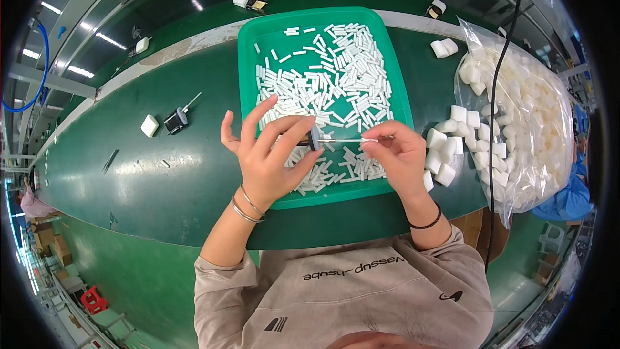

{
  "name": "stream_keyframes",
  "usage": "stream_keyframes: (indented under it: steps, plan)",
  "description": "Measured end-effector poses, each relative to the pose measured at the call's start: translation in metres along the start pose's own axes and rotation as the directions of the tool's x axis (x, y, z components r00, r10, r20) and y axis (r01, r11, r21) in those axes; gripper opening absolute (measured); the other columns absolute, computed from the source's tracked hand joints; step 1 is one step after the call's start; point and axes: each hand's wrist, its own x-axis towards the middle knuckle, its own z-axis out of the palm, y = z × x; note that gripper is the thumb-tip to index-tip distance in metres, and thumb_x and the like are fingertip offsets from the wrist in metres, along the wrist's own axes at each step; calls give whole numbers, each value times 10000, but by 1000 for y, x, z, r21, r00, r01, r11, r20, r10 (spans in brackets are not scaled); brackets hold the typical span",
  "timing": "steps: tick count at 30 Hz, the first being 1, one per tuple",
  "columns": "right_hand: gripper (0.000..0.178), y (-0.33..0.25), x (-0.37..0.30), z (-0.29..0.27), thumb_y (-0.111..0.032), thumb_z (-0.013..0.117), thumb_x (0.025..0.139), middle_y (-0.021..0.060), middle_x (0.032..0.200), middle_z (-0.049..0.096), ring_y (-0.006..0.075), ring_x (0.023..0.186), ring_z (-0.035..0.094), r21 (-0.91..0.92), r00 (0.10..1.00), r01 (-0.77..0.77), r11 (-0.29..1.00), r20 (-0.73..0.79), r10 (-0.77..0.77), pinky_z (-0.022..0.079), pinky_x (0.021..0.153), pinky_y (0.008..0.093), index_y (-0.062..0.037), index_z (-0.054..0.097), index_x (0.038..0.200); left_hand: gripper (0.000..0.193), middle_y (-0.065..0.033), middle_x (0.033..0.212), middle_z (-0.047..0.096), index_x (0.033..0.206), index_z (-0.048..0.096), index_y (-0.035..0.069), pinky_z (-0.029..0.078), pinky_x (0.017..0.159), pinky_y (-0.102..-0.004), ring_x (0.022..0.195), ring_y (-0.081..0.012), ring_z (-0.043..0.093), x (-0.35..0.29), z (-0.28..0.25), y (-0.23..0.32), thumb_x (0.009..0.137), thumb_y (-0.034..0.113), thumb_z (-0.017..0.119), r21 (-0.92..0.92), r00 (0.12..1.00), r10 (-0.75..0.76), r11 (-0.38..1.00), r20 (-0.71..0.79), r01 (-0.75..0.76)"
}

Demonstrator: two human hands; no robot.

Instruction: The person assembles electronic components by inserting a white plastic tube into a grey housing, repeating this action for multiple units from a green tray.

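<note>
My left hand [276, 145] grips a small dark part with a grey rim [315, 138], held sideways over the tray. From it a thin pale rod [342, 140] points toward my right hand [395, 148]. The thumb and forefinger of that hand pinch a short white stick [369, 140] at the rod's tip; whether the rod enters it is too small to tell. Below both hands lies a green tray [248, 52] with many loose white sticks [361, 58]. On the table to the left rests a similar black part with a rod [175, 120], beside a white cap-like block [149, 126].
White foam-like blocks [445, 148] lie right of the tray, by a clear plastic bag [536, 123] full of them. A black cable [494, 110] hangs before the bag. Beyond the table's far edge, white-and-black units [249, 2] sit on a green belt. Tweezers-like metal pieces [110, 161] lie far left.
</note>
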Motion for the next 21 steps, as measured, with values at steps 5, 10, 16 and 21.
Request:
stream_keyframes:
  steps: [5, 10, 16, 21]
  plan:
    - [105, 1, 2, 6, -12, 674, 670, 53, 697, 587, 115, 585, 535, -465, 939, 338, 818, 108, -327, 441, 537, 218, -22, 620, 759, 275, 41, 823, 592, 848, 636, 170, 371, 792, -303, 780, -149, 562, -7, 5, -3, 588, 84, 661, -201, 990, 143, 969, -21, -144]
    - [110, 2, -2, 8, -27, 687, 655, 63, 664, 588, 133, 546, 525, -244, 945, 327, 913, 114, -307, 411, 478, 229, -25, 621, 743, 359, 3, 791, 581, 813, 655, 116, 447, 528, -244, 669, -143, 557, -11, 9, 2, 503, -62, 626, -527, 992, 127, 845, 30, -92]
    - [156, 7, -1, 4, -65, 712, 626, 48, 651, 578, 147, 536, 531, -246, 931, 349, 904, 205, -303, 412, 466, 237, -30, 632, 755, 351, -41, 839, 585, 878, 651, 92, 470, 589, -252, 721, -161, 567, -9, 3, 3, 561, -57, 648, -686, 984, 68, 724, 167, 67]
    - [189, 3, 0, 1, -105, 722, 600, 41, 636, 555, 169, 538, 523, -408, 780, 626, 664, 330, -532, 418, 468, 259, -32, 617, 738, 345, -82, 867, 591, 930, 625, 52, 463, 660, -267, 748, -188, 571, -3, 0, 5, 593, -2, 678, -704, 941, -58, 649, 333, 289]
